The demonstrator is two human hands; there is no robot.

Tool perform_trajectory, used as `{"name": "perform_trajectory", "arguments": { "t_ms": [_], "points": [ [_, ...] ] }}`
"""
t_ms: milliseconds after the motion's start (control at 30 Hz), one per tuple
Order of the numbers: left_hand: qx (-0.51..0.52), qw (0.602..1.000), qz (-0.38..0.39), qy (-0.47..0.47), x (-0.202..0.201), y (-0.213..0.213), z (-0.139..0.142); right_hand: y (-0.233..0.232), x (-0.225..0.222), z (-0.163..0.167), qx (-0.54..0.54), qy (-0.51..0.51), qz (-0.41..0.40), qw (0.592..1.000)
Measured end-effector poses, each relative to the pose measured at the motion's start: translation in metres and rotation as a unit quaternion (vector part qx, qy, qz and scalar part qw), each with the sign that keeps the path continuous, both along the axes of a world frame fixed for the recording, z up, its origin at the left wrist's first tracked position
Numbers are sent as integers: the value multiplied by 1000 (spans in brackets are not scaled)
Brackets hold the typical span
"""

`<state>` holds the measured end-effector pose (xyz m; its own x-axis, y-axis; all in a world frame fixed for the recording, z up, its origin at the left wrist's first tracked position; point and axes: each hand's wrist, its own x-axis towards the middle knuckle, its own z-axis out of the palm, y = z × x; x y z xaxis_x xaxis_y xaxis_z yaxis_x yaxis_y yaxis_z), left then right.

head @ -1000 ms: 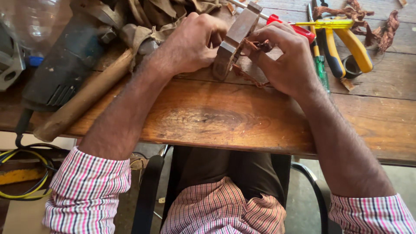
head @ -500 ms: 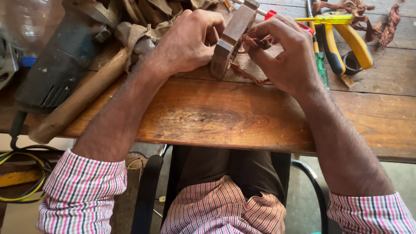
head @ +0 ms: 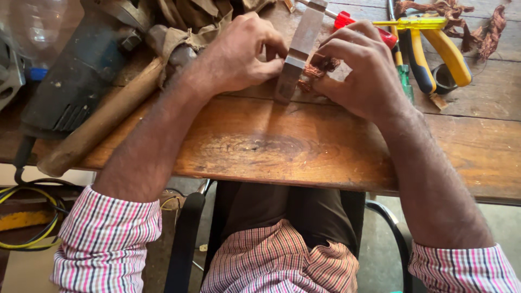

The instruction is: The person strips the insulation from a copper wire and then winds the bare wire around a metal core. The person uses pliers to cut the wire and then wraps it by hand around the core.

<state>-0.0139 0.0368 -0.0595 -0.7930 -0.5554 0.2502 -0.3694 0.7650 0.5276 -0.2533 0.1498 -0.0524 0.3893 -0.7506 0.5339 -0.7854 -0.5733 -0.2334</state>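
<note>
A grey metal block with a stepped profile (head: 297, 51) stands tilted on the wooden bench (head: 271, 146), and both hands work on it. My left hand (head: 239, 51) grips its left side with thumb and fingers. My right hand (head: 361, 73) presses a small bundle of reddish copper wire (head: 315, 70) against the block's right side. The fingertips hide where wire and block meet.
A wooden-handled hammer (head: 103, 125) and a dark power tool (head: 76, 81) lie at the left by a brown cloth (head: 190, 21). Yellow-handled pliers (head: 439, 51), a red screwdriver handle (head: 347, 21), a green screwdriver (head: 406, 78) and copper scraps (head: 450, 11) lie at the right. A chair stands below.
The view has shifted slightly. Both hands stay on the metal block, with the right fingers working the copper wire against it.
</note>
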Motion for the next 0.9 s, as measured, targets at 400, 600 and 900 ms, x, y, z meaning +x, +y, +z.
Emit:
{"name": "perform_trajectory", "arguments": {
  "t_ms": [400,600,900],
  "points": [
    [-92,993,-69,17,4,-6,-6,4,2,4,9,-7,2,1000],
    [-189,978,-85,-3,1,-4,-6,2,1,2,-27,36,-11,999],
    [-268,960,-27,-73,0,6,4,4,3,4,24,-33,-21,999]
  ]
}}
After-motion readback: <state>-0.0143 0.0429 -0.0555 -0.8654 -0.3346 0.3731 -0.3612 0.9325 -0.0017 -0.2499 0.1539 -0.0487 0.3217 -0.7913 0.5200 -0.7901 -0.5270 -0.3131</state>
